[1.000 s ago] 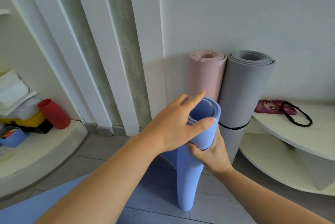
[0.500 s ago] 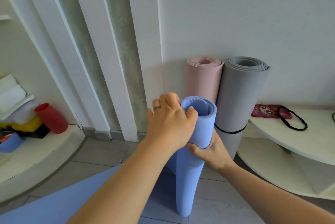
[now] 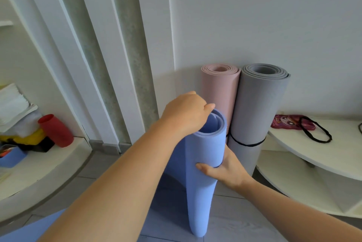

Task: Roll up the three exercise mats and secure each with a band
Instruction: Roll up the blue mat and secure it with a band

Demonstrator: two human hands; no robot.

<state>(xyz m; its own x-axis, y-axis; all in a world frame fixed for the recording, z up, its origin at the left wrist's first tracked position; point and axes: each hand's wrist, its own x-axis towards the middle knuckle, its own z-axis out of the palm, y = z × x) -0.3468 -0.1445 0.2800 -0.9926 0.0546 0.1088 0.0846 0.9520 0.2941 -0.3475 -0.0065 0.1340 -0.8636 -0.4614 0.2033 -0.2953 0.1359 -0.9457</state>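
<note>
A blue mat (image 3: 203, 163) stands on end on the floor, partly rolled, its loose tail trailing to the lower left. My left hand (image 3: 186, 112) curls over the roll's top rim, fingers inside the opening. My right hand (image 3: 225, 171) grips the roll's middle from the right, thumb across the front, with a thin black band showing at the fingers. A rolled pink mat (image 3: 220, 87) and a rolled grey mat (image 3: 258, 104) stand upright against the wall just behind. A black band (image 3: 246, 143) circles the grey roll.
A curved white shelf (image 3: 313, 159) at right carries a pink pouch (image 3: 290, 122) and a loose black band (image 3: 315, 132). A low white ledge (image 3: 39, 167) at left holds a red cup (image 3: 56, 130), folded cloths and a blue box (image 3: 11, 157). Grey tiled floor (image 3: 235, 218) lies below.
My left hand went from flat fingers on the roll's side to curling over its top rim. The view has shifted slightly, and the roll now stands lower in frame.
</note>
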